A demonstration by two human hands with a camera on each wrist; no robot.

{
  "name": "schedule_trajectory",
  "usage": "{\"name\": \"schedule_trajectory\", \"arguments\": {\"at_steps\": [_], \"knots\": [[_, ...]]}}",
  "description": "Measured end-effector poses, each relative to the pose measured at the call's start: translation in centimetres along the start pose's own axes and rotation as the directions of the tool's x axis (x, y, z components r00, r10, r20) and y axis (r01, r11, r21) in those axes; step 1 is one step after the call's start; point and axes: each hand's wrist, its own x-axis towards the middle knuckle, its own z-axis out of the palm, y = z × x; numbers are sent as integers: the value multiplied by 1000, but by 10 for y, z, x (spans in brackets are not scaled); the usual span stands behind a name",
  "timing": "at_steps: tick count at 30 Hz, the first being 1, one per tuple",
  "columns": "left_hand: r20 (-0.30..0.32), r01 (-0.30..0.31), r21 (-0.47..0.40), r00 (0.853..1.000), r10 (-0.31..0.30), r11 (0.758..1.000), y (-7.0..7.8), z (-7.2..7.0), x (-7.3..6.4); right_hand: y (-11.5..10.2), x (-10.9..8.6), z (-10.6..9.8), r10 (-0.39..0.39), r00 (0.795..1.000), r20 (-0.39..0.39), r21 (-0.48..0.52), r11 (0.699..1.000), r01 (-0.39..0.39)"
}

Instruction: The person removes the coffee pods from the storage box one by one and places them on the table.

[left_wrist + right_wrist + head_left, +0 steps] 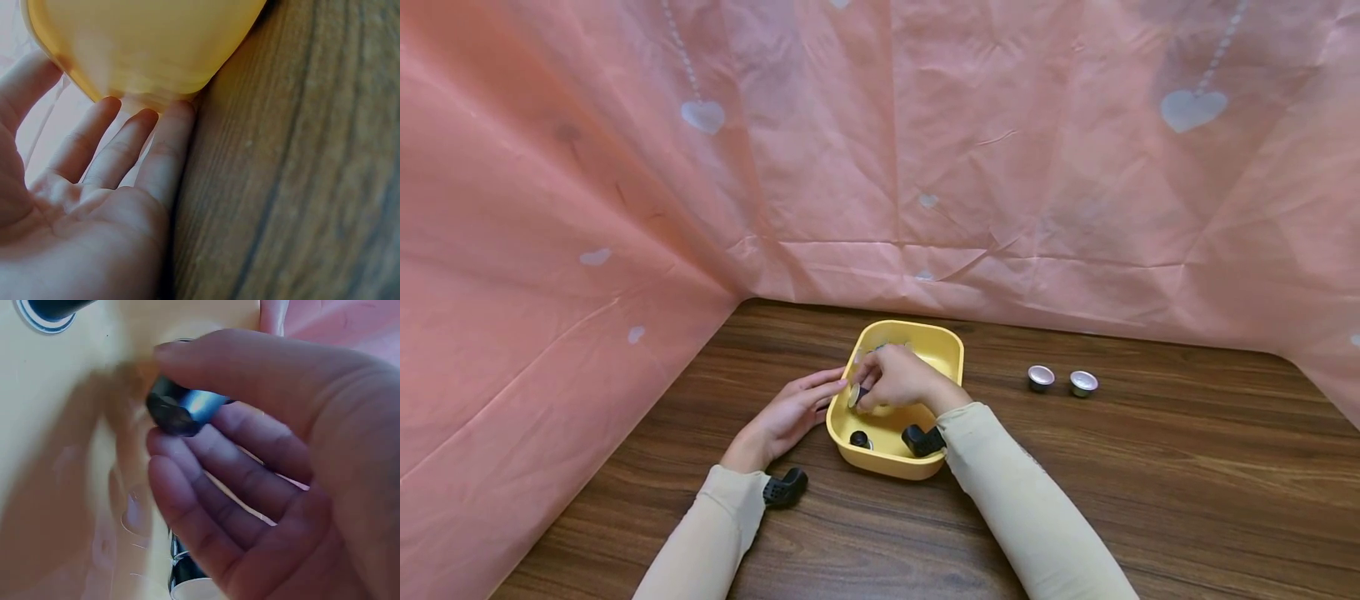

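Observation:
Inside a yellow tub (880,472), my right hand (901,379) pinches a dark, shiny coffee capsule (199,407) between thumb and fingers. Its pale lid faces left in the head view. My left hand (790,415) lies along the tub's left side, with its fairly straight fingertips (147,119) at the outer wall. Another dark capsule (859,438) lies in the near left corner of the tub. More dark capsules (187,569) show below the right fingers in the right wrist view, partly hidden by the hand.
Two capsules (1041,377) (1083,382) stand lid up on the wooden table (1150,483), right of the tub. A pink curtain (970,167) with pale hearts closes off the back and the left side. Each wrist wears a black camera (786,488).

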Motion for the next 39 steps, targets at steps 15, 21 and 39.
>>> {"name": "schedule_trajectory", "arguments": {"at_steps": [15,21,39], "knots": [[2,-6,28,1000,6,1000,1,1,0,-4,-10,-15,-52,987,-154,268,959,92],[1,6,43,1000,-7,999,1,2,0,-5,-14,-20,15,978,-210,306,951,51],[4,3,61,1000,-3,998,-1,0,1,11,-43,-50,111,928,-356,426,903,55]]}}
